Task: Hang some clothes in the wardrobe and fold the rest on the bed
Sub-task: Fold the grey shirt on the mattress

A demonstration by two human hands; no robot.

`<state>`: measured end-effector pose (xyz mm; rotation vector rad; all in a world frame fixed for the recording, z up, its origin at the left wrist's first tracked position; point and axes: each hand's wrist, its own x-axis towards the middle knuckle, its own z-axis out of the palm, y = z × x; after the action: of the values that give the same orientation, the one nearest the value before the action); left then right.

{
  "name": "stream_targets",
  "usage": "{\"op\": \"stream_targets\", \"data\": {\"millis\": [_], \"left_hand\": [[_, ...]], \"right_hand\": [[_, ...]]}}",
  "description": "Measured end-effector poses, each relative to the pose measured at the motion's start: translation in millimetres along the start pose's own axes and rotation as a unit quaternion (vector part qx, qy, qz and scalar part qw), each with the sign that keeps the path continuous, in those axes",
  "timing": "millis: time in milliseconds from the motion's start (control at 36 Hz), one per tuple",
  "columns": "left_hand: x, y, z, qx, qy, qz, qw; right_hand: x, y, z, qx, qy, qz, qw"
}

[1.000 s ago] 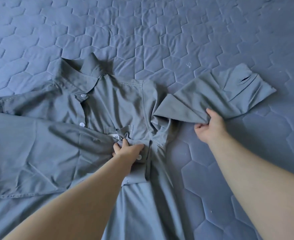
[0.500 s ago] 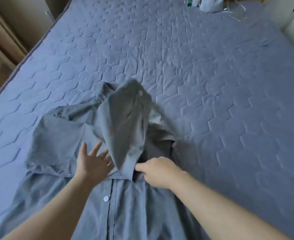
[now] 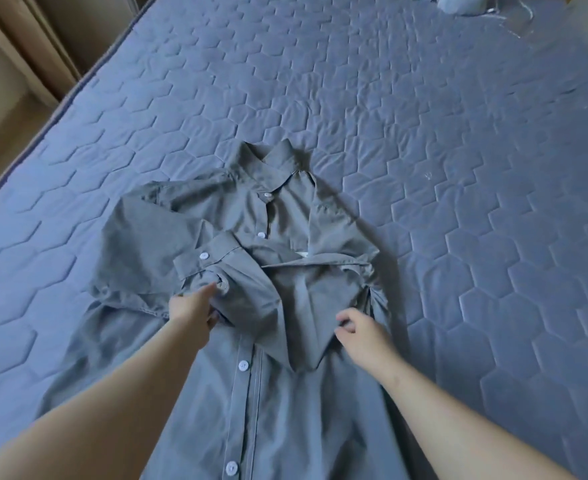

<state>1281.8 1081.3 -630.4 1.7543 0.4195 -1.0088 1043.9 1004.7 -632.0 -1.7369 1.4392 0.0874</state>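
A grey button-up shirt (image 3: 251,216) lies face up on the blue quilted bed (image 3: 424,150), collar pointing away from me. Both long sleeves are folded in across the chest; the right sleeve (image 3: 296,299) overlaps the left one, whose buttoned cuff (image 3: 205,256) faces up. My left hand (image 3: 193,306) grips a bunch of the left sleeve's cloth just below that cuff. My right hand (image 3: 361,332) hovers at the folded right sleeve's lower edge with fingers loosely curled, holding nothing.
The bed's left edge (image 3: 43,133) runs diagonally, with beige floor and wooden furniture (image 3: 18,64) beyond it. At the bed's far right corner lie a pale bag (image 3: 462,3) and thin wire hangers (image 3: 514,19). Quilt stretches wide to the right of the shirt.
The right sleeve, earlier spread out to the right, was swung over and now lies flat across the chest. My right hand let go of it. My left hand took hold of the left sleeve.
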Motion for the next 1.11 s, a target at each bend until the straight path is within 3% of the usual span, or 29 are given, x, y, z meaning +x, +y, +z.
{"op": "stream_targets", "data": {"millis": [167, 278, 333, 389, 444, 500, 556, 611, 667, 722, 806, 889, 1028, 1111], "left_hand": [[-0.1, 20.0, 0.7, 0.026, -0.116, -0.006, 0.993], [8.3, 34.0, -12.8, 0.157, -0.164, 0.044, 0.973], [19.8, 35.0, -22.9, 0.275, -0.137, 0.061, 0.950], [30.6, 36.6, -29.9, 0.417, -0.012, 0.092, 0.904], [31.6, 42.1, -29.0, 0.455, 0.117, 0.128, 0.873], [24.8, 47.7, -16.6, 0.427, 0.133, 0.206, 0.870], [20.3, 53.5, 3.5, 0.439, 0.079, 0.287, 0.848], [19.1, 54.6, 22.9, 0.500, -0.016, 0.326, 0.802], [18.5, 52.9, 37.1, 0.599, -0.103, 0.330, 0.723], [20.6, 50.4, 47.1, 0.677, -0.138, 0.321, 0.647], [27.5, 48.1, 55.3, 0.748, -0.150, 0.275, 0.585], [27.7, 44.8, 54.0, 0.730, -0.130, 0.280, 0.609], [12.3, 63.7, 38.1, 0.501, -0.001, 0.450, 0.739], [4.8, 88.2, 27.9, 0.337, 0.019, 0.518, 0.786]], "right_hand": [[27.6, -13.5, 4.8, 0.102, 0.016, 0.033, 0.994], [41.0, -30.4, 2.0, 0.103, 0.009, 0.041, 0.994], [48.3, -41.2, -1.9, 0.098, 0.008, 0.039, 0.994], [57.4, -50.6, -2.0, 0.099, -0.003, 0.036, 0.994], [67.9, -57.2, 2.9, 0.099, 0.004, 0.032, 0.995], [77.0, -61.9, 8.5, 0.108, 0.038, 0.029, 0.993], [84.6, -64.0, 11.1, 0.123, 0.083, 0.021, 0.989], [87.5, -65.1, 11.8, 0.129, 0.099, 0.017, 0.986], [89.8, -63.1, 13.2, 0.126, 0.100, 0.018, 0.987], [93.3, -61.1, 14.5, 0.112, 0.086, 0.026, 0.990], [97.9, -58.7, 13.6, 0.087, 0.078, 0.026, 0.993], [99.4, -55.2, 6.3, 0.092, 0.115, 0.026, 0.989], [100.8, -46.8, -22.5, 0.115, 0.222, 0.030, 0.968], [102.0, -42.5, -49.4, 0.280, 0.292, 0.065, 0.912]]}}
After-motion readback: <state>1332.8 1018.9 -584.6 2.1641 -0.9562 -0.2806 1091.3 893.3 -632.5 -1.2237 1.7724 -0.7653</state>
